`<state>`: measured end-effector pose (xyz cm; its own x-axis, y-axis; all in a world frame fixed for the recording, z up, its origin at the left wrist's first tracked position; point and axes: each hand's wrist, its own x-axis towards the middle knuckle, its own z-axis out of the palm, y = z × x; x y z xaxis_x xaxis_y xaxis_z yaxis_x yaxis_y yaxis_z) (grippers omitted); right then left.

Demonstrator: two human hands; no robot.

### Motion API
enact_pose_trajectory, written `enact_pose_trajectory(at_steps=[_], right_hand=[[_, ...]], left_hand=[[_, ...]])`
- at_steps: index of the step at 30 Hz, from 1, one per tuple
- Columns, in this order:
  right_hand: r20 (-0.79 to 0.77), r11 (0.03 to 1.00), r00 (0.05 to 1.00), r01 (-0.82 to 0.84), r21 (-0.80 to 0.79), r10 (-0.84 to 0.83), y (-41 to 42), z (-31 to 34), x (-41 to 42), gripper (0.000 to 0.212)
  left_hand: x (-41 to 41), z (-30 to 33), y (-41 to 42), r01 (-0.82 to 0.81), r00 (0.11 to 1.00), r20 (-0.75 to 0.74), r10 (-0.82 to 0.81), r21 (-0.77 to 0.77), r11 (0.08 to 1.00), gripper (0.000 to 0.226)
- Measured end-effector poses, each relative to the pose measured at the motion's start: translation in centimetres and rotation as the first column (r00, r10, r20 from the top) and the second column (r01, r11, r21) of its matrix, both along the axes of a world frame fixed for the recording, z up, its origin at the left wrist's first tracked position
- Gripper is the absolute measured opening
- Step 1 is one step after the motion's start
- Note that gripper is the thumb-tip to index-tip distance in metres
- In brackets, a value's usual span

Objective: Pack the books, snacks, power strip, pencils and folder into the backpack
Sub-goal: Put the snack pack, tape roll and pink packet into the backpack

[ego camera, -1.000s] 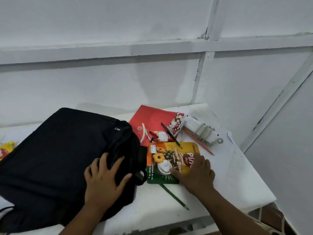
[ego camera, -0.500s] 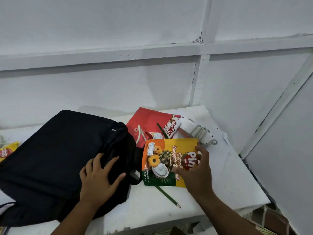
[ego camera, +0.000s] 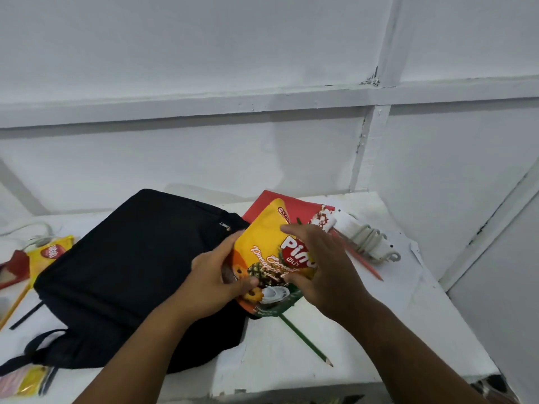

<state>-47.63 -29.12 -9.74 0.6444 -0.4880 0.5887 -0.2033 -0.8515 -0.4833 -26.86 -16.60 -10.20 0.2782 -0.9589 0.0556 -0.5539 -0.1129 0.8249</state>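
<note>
A black backpack (ego camera: 125, 269) lies flat on the white table (ego camera: 408, 330). Above its right end, both hands hold a yellow pineapple-coconut snack pouch (ego camera: 265, 243) tilted upright. My left hand (ego camera: 215, 281) grips the pouch's lower left edge. My right hand (ego camera: 323, 272) holds its right side, fingers over the front. Behind the pouch lies a red folder (ego camera: 259, 204), with a small red-white snack packet (ego camera: 322, 218) and a white power strip (ego camera: 364, 239) with coiled cord to its right. A red pencil (ego camera: 364, 265) and a green pencil (ego camera: 306, 342) lie on the table.
At the left edge lie a yellow snack pack (ego camera: 51, 253), a red object (ego camera: 14, 268) and a yellow pencil (ego camera: 14, 304). Another yellow packet (ego camera: 27, 380) sits at the bottom left. White walls close the back and right; the table's front edge is near.
My right hand lifted the yellow pouch off the table and brought it left over the backpack's end. My left hand left the backpack and took hold of the pouch.
</note>
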Motion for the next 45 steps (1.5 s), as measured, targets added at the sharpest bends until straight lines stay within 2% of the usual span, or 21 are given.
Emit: enact_pose_trajectory(at_steps=[2, 4, 8, 10, 11, 13, 15, 17, 21, 24, 25, 27, 28, 29, 31, 33, 34, 36, 39, 43, 45], right_hand=[[0.036, 0.997, 0.998, 0.061, -0.045, -0.060, 0.0, -0.2, 1.0, 0.096], [0.107, 0.988, 0.982, 0.154, 0.017, -0.155, 0.1, -0.5, 1.9, 0.105], [0.235, 0.913, 0.922, 0.218, 0.345, -0.309, 1.7, -1.2, 3.9, 0.120], [0.270, 0.779, 0.897, 0.118, 0.616, -0.350, 2.9, -1.4, 4.7, 0.120], [0.270, 0.671, 0.912, 0.008, 0.741, -0.309, 3.4, -1.4, 5.0, 0.112], [0.268, 0.480, 0.951, -0.166, 0.862, -0.152, 4.3, -1.7, 5.7, 0.080], [0.274, 0.404, 0.953, -0.202, 0.892, -0.129, 4.8, -1.9, 6.2, 0.054], [0.314, 0.336, 0.933, -0.243, 0.910, -0.176, 4.5, -1.9, 6.3, 0.046], [0.279, 0.268, 0.948, -0.231, 0.935, -0.155, 3.1, -1.8, 5.8, 0.051], [0.274, 0.249, 0.935, -0.217, 0.944, -0.224, 2.7, -2.0, 5.6, 0.051], [0.282, 0.247, 0.919, -0.216, 0.945, -0.276, 2.6, -2.1, 5.5, 0.051], [0.289, 0.254, 0.883, -0.203, 0.946, -0.369, 2.4, -2.4, 5.2, 0.051], [0.284, 0.256, 0.872, -0.191, 0.948, -0.399, 2.3, -2.5, 5.0, 0.052], [0.277, 0.256, 0.863, -0.180, 0.950, -0.422, 2.2, -2.6, 4.8, 0.053], [0.275, 0.260, 0.847, -0.170, 0.951, -0.454, 2.0, -2.7, 4.4, 0.053], [0.280, 0.268, 0.835, -0.166, 0.949, -0.474, 1.8, -2.8, 4.1, 0.052], [0.283, 0.271, 0.832, -0.167, 0.948, -0.477, 1.8, -2.8, 4.1, 0.050], [0.282, 0.270, 0.835, -0.167, 0.948, -0.473, 1.7, -2.7, 4.1, 0.048], [0.281, 0.274, 0.853, -0.170, 0.947, -0.441, 1.7, -2.5, 4.7, 0.050], [0.288, 0.267, 0.878, -0.194, 0.944, -0.381, 2.3, -2.5, 6.5, 0.050], [0.290, 0.254, 0.892, -0.208, 0.944, -0.346, 2.8, -2.7, 7.7, 0.049]], left_hand=[[0.3, 0.6, 0.5, -0.084, 0.985, -0.152, 0.080, -0.017, 0.996, 0.042], [0.6, 0.7, 1.2, -0.197, 0.957, -0.226, 0.183, -0.043, 0.979, 0.021], [1.5, 0.3, 2.3, -0.308, 0.877, -0.401, 0.263, -0.051, 0.950, 0.014], [1.8, 0.3, 2.5, -0.356, 0.800, -0.535, 0.273, -0.056, 0.933, 0.017], [1.9, 0.4, 2.5, -0.370, 0.760, -0.591, 0.271, -0.050, 0.928, 0.018], [2.1, 0.5, 2.4, -0.363, 0.718, -0.646, 0.259, -0.030, 0.931, 0.020], [2.3, 0.5, 2.3, -0.314, 0.727, -0.647, 0.229, -0.018, 0.949, 0.022], [2.9, 0.4, 2.4, -0.263, 0.764, -0.611, 0.206, -0.004, 0.965, 0.023], [4.1, 0.3, 2.1, -0.137, 0.844, -0.520, 0.134, 0.032, 0.990, 0.026], [4.6, -0.8, 2.2, 0.013, 0.891, -0.454, 0.011, 0.050, 0.999, 0.050], [4.9, -1.5, 2.3, 0.054, 0.941, -0.339, -0.024, 0.080, 0.995, 0.065], [5.3, -3.3, 2.6, 0.064, 0.998, 0.007, -0.068, 0.255, 0.965, 0.094], [5.4, -4.3, 2.7, 0.019, 0.985, 0.155, -0.072, 0.320, 0.947, 0.099], [5.3, -5.0, 2.9, -0.023, 0.970, 0.235, -0.058, 0.327, 0.945, 0.094], [5.4, -5.7, 2.7, -0.083, 0.975, 0.221, 0.032, 0.223, 0.971, 0.054], [6.0, -5.1, 2.5, -0.121, 0.989, 0.099, 0.106, 0.163, 0.979, 0.011], [6.4, -4.6, 2.6, -0.150, 0.989, 0.029, 0.147, 0.162, 0.975, 0.004], [7.9, -3.6, 2.9, -0.262, 0.964, -0.021, 0.265, 0.097, 0.960, 0.012], [10.3, -1.4, 3.9, -0.397, 0.916, 0.051, 0.398, -0.025, 0.918, 0.043], [13.3, 0.8, 5.1, -0.318, 0.921, 0.192, 0.339, -0.133, 0.939, 0.057], [14.3, 1.1, 5.7, -0.264, 0.915, 0.279, 0.291, -0.133, 0.955, 0.053]])
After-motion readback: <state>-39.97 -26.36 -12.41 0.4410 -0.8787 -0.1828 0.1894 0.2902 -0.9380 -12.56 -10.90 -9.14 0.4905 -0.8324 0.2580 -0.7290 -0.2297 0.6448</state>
